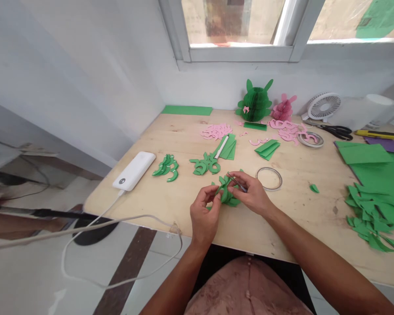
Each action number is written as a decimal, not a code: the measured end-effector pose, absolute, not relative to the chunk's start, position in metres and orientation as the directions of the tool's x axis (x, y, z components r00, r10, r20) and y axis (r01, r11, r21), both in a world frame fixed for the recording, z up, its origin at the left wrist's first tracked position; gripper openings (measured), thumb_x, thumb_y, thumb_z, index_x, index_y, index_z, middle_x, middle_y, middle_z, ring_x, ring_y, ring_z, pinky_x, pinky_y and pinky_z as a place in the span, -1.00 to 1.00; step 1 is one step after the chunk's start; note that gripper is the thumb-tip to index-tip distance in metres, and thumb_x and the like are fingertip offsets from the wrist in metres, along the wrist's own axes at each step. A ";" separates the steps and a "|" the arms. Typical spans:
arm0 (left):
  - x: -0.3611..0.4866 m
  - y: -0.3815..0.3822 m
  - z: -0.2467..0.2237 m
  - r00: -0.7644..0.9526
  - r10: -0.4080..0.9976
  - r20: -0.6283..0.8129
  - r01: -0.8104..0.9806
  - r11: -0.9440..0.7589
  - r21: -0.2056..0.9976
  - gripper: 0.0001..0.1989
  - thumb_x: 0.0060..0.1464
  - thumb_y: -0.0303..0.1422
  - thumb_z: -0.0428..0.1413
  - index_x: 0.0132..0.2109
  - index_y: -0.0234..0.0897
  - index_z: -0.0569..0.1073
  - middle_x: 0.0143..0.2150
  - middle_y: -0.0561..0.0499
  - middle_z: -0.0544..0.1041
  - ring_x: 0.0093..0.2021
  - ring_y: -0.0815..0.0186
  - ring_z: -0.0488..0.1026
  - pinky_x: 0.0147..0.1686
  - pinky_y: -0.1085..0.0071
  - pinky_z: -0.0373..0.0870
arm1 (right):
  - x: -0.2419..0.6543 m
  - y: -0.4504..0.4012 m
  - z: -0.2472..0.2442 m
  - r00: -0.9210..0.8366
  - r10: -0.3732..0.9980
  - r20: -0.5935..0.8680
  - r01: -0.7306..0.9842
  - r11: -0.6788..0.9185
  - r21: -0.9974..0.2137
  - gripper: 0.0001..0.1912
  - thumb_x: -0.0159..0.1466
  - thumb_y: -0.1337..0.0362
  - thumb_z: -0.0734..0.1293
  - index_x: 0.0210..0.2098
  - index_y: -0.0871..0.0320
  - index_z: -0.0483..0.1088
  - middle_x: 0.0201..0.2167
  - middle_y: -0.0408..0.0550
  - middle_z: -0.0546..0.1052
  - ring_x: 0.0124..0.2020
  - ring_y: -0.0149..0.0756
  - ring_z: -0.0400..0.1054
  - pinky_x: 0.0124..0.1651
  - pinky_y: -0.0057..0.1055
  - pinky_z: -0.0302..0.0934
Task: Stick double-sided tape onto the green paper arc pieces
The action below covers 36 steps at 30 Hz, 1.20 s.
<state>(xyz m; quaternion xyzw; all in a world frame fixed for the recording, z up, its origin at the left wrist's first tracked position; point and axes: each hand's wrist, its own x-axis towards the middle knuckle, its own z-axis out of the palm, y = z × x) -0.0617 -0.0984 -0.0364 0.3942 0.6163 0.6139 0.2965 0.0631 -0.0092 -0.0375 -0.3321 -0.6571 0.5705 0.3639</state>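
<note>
My left hand (205,210) pinches a small green paper piece near the front of the wooden table. Close on its right, my right hand (249,191) is closed on a thin metal tool (238,183), its tip pointing up and left over a cluster of green paper pieces (230,199). Both hands are at this cluster, and the fingers partly hide it. Curved green cutouts (202,165) lie just beyond, beside a white pen (221,147) on folded green paper. A roll of tape (269,178) lies flat to the right of my right hand.
A white power bank (134,171) with a cable sits at the left edge, near green arcs (167,166). Pink cutouts (216,131), honeycomb paper figures (256,104), a fan (324,106), black scissors (338,130) and a yellow cutter (376,134) stand or lie behind. Green scraps (374,214) lie right.
</note>
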 end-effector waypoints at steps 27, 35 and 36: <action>-0.062 -0.105 -0.033 -0.386 0.884 0.264 0.387 -0.104 0.916 -0.80 0.05 -0.43 0.07 -0.13 -0.21 0.44 -0.28 0.00 0.55 -0.29 0.32 0.51 -0.27 0.45 0.44 | 0.062 -0.007 -0.028 -0.428 0.904 0.024 0.023 0.037 -0.999 -0.65 0.01 0.31 0.33 -0.17 0.15 0.35 -0.30 -0.06 0.49 -0.33 -0.36 0.37 -0.34 -0.45 0.25; -0.064 -0.094 -0.024 -0.413 0.880 0.234 0.445 -0.029 0.895 -0.76 0.05 -0.34 0.10 -0.10 -0.25 0.42 -0.28 -0.02 0.54 -0.30 0.33 0.49 -0.30 0.43 0.44 | 0.061 -0.010 -0.029 -0.449 0.892 0.045 0.033 0.067 -0.997 -0.60 0.05 0.32 0.32 -0.08 0.15 0.32 -0.44 -0.17 0.42 -0.39 -0.40 0.32 -0.37 -0.49 0.16; -0.065 -0.092 -0.023 -0.411 0.882 0.233 0.450 -0.026 0.893 -0.77 0.05 -0.35 0.09 -0.10 -0.25 0.43 -0.26 -0.03 0.54 -0.30 0.33 0.49 -0.31 0.44 0.44 | 0.062 -0.010 -0.029 -0.456 0.889 0.045 0.047 0.074 -0.996 -0.59 0.06 0.32 0.32 -0.07 0.16 0.32 -0.47 -0.19 0.40 -0.43 -0.42 0.30 -0.40 -0.50 0.14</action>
